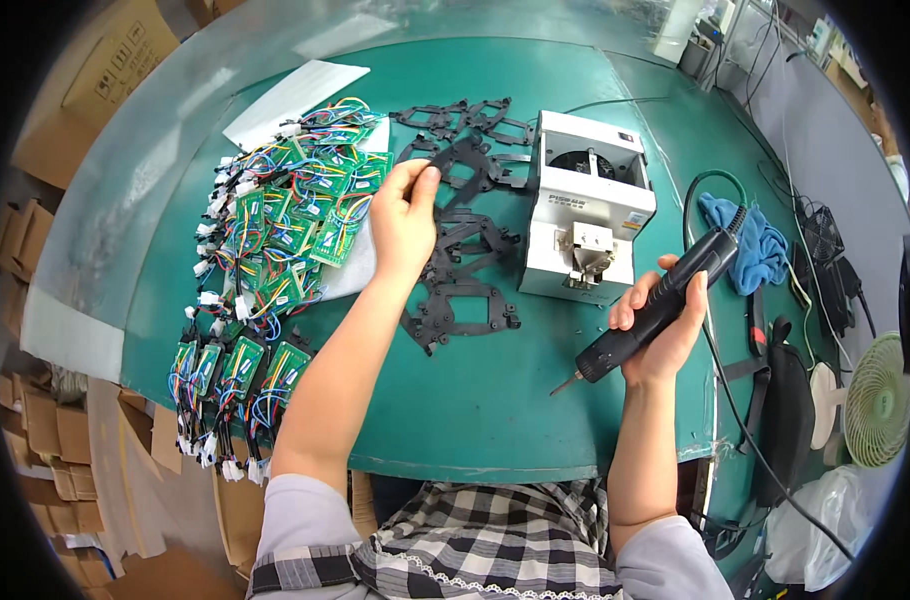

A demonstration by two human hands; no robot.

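My left hand (405, 222) reaches over the middle of the bench, thumb and fingers pinched on the edge of a black plastic frame (466, 166). More black plastic frames (467, 312) lie beneath and around it in a loose column. My right hand (665, 335) is wrapped around a black electric screwdriver (647, 312), whose bit slants down to the left above the bench. Just beyond the screwdriver stands a white screw feeder (587, 215) with a metal outlet at its front. Left of my left hand, green circuit boards (293, 232) with coloured wires and white plugs lie heaped up.
A few more wired boards (241, 366) lie at the bench's near left edge. White foam sheets (297, 98) lie by the heap. At right are a blue cloth (745, 243), a green fan (878, 400) and the screwdriver's trailing cord. Cardboard boxes (93, 90) stand off the left side.
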